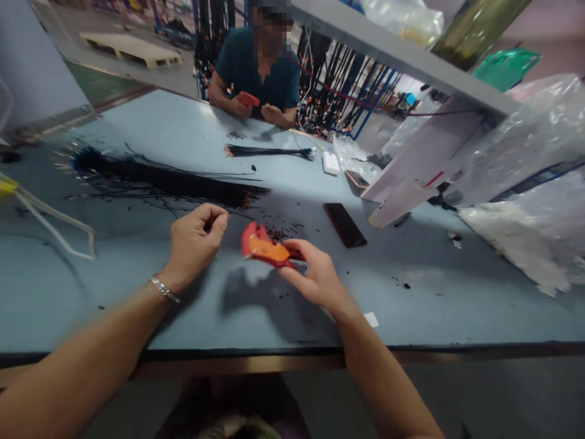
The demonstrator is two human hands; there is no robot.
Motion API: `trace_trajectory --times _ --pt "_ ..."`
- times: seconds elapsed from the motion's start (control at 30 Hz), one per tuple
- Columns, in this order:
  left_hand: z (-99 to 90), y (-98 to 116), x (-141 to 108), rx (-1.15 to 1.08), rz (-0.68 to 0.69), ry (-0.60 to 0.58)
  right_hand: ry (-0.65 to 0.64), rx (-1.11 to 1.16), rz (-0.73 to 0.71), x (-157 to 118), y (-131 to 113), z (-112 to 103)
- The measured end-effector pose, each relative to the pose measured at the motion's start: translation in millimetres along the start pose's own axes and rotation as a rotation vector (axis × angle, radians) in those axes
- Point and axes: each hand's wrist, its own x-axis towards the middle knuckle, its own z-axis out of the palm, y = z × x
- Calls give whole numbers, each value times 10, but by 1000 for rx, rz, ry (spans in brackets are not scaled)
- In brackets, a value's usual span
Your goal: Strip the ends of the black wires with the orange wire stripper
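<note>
My left hand (195, 244) is closed in a pinch just in front of the bundle of black wires (169, 180). A thin black wire (240, 215) shows at its fingertips; most of its length is hidden behind the hand. My right hand (315, 274) is wrapped round the handles of a red and orange wire stripper (265, 247), whose head points left towards my left hand, a short gap away. Small dark offcuts (286, 231) lie scattered on the table just behind the tool.
On the blue-grey table (196, 317) lie a phone (345, 224), a second phone (356, 179), a white case (330, 163) and a smaller wire bundle (269, 151). Across the table a person (256, 73) holds a red tool. A shelf upright (420, 146) and plastic bags (521, 238) stand right.
</note>
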Motion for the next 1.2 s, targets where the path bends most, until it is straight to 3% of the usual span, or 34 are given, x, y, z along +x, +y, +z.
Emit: trace_trajectory --times 0.17,0.23,0.33,0.47,0.6,0.87,1.03,1.2 --pt "25 -6 -13 -53 -50 -56 142 935 141 17 -68 -101" --pt "44 -1 -35 -51 -39 -81 110 1145 189 14 -76 -59" --pt "67 2 -66 -46 -12 -114 -4 1281 321 3 -54 52" --pt "80 5 -87 -82 11 -119 -192 1368 436 -14 -39 184" --pt "70 38 -92 -130 -6 -129 -342 1359 396 -44 -67 260" --pt "10 151 -138 -63 16 -155 -295 1098 408 -105 -81 319" --pt "-4 209 -167 -36 24 -109 -287 1119 430 -79 -36 345" --pt "37 212 -152 -69 -67 -270 -193 1055 432 -39 1 332"
